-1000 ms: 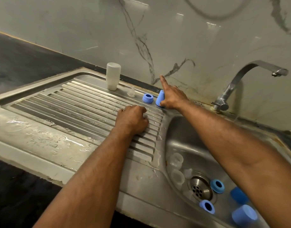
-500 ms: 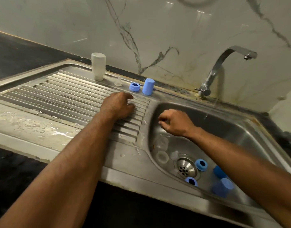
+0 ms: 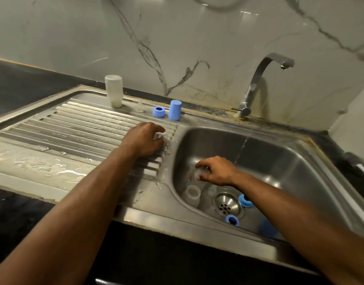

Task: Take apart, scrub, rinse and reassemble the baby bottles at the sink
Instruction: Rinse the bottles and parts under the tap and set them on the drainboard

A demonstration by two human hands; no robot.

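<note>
My right hand [image 3: 217, 171] is down in the sink basin [image 3: 284, 161], its fingers curled round a clear baby bottle [image 3: 197, 174] near the left wall. A second clear bottle [image 3: 192, 195] lies just below it. Two blue collar rings [image 3: 245, 200] [image 3: 232, 220] and a blue cap [image 3: 267, 229] lie around the drain [image 3: 227, 204]. My left hand [image 3: 145, 138] rests on the ribbed drainboard [image 3: 74, 128] with its fingers curled under; I see nothing in it. Along the back ledge stand an upturned clear bottle [image 3: 113, 90], a clear teat [image 3: 139, 106], a blue ring [image 3: 158, 111] and a blue cap [image 3: 175, 110].
The tap [image 3: 259, 83] stands at the back right and a thin stream of water [image 3: 241, 149] falls into the basin. Puddles lie on the flat front part of the drainboard. A dark counter runs along the left, and a marble wall rises behind.
My right hand left the blue cap on the back ledge, dropped into the basin and took hold of a clear bottle. The left hand stayed on the drainboard.
</note>
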